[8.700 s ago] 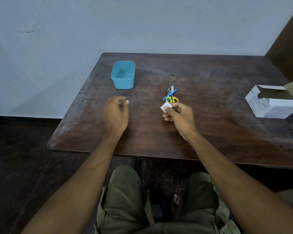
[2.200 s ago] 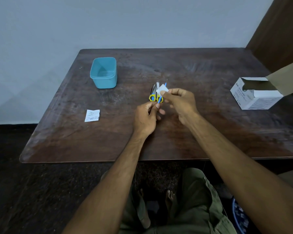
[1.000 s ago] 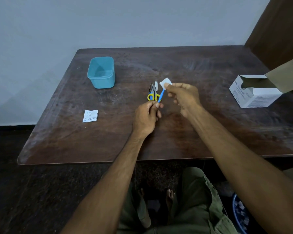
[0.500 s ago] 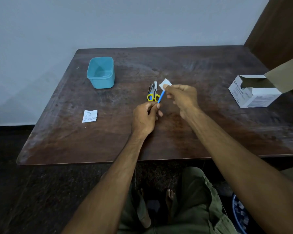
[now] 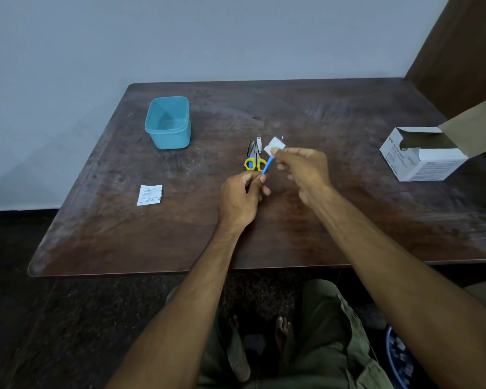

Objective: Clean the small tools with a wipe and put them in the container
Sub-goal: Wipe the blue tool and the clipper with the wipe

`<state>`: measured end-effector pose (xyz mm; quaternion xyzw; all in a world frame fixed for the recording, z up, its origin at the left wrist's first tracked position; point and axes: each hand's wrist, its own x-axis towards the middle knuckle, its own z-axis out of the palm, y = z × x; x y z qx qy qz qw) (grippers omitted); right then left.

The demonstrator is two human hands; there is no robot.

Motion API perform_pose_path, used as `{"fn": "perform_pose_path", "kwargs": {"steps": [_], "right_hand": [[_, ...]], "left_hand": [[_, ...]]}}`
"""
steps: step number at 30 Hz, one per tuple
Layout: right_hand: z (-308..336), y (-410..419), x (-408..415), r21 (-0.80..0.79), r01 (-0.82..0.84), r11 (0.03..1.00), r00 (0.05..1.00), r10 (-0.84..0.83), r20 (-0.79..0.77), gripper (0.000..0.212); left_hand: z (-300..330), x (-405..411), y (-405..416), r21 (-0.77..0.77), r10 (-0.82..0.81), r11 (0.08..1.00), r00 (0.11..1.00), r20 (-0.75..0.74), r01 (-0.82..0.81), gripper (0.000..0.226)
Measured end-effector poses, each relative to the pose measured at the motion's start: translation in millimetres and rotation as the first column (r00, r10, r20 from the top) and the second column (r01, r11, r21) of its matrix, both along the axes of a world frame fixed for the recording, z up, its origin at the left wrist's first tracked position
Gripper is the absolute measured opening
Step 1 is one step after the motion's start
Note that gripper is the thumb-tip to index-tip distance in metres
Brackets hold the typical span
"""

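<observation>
One tool is being cleaned in the head view. The left hand (image 5: 240, 196) pinches the near end of a thin blue stick (image 5: 268, 165) between thumb and fingertips, holding it above the counter (image 5: 334, 220) so that it slants up and away. The right hand (image 5: 302, 168) pinches a small white wipe (image 5: 274, 145) round the stick's far end, fingers curled on the wipe. Just beyond the hands, a pair of scissors with yellow handles (image 5: 254, 161) lies on the counter with one or two slim metal tools beside it; what those are is too small to tell. The blue container (image 5: 168, 123) stands well apart to the left rear, and nothing shows inside it. A torn white wrapper (image 5: 149, 195) lies near the left front, and an open white box (image 5: 421, 155) stands at the far right.

Judging by this, the wiping of the first tool is under way and nothing has yet been put away. The next move probably calls for the wipe to come off the stick, then for the left hand to carry the stick across to the container and drop it in, while the right hand keeps the wipe for the scissors.
</observation>
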<state>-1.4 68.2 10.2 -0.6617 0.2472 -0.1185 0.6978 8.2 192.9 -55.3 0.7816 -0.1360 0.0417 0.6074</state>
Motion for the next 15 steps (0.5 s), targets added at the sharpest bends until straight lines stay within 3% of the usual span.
{"fn": "perform_pose_path", "kwargs": {"steps": [9,15], "right_hand": [[-0.4,-6.0,7.9,0.088,0.017,0.996,1.000,-0.018,0.014,0.017],[-13.0,-2.5,1.6,0.152,-0.060,0.987,0.998,0.062,-0.012,0.013]], "left_hand": [[1.8,-1.3,-1.4,0.004,-0.021,1.000,0.999,-0.031,0.021,0.027],[-0.3,0.5,-0.6,0.056,-0.023,0.998,1.000,-0.006,0.023,0.031]]}}
